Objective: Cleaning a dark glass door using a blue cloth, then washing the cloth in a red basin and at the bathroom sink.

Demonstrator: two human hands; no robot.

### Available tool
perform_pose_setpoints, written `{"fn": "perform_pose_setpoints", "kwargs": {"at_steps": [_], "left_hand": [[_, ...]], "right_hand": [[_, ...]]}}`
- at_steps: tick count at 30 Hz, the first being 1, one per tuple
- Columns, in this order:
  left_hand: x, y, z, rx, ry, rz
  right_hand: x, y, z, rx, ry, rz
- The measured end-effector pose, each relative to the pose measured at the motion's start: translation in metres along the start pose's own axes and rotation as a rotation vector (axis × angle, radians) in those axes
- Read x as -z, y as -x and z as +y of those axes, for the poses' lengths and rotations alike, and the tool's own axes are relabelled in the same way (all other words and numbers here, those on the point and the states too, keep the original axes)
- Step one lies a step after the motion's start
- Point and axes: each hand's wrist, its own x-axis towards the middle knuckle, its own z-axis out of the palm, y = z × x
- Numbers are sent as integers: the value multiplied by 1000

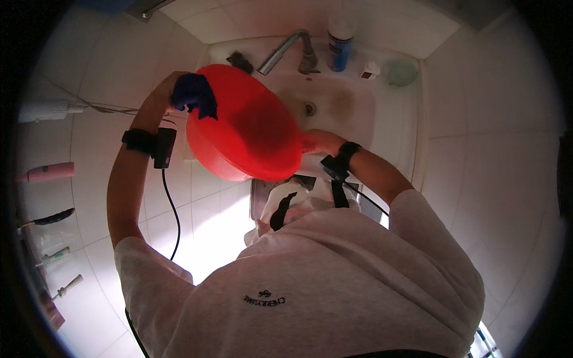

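A large red plastic basin [245, 119] is held tilted over the left part of the white sink [394, 119] and its front edge. On the basin's far left rim my left hand [165, 94] is closed around a bunched dark blue cloth [196, 96], which lies against the red plastic. My right hand [319, 142] grips the basin's right side. Its fingertips are hidden by the basin.
A bent metal faucet [289, 51] stands at the sink's back. Along that ledge are a dark scrubber-like clump [240, 62], a blue-and-white canister [340, 51], a small white item [370, 70] and a pale green round thing [402, 72]. Brushes [54, 216] hang on the left wall.
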Motion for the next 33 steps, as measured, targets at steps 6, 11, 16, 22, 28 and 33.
{"fn": "perform_pose_setpoints", "kwargs": {"at_steps": [6, 11, 16, 22, 28, 33], "left_hand": [[-11, -16, 7, -8, -163, -144], [6, -37, 17, -76, -96, -181], [-18, -26, 26, -188, -306, -30], [-5, -47, 20, -106, -305, -15], [-29, -62, 22, -49, -105, -23], [-7, -47, -6, 27, 35, 35]], "right_hand": [[-8, -36, 45, -156, -513, 24], [46, -84, 37, -483, -174, 1115], [88, -106, 27, -390, -59, 861], [83, -116, 3, -10, 827, 707], [84, -178, 59, -515, -617, 171], [65, -186, 5, -49, -651, 23]]}}
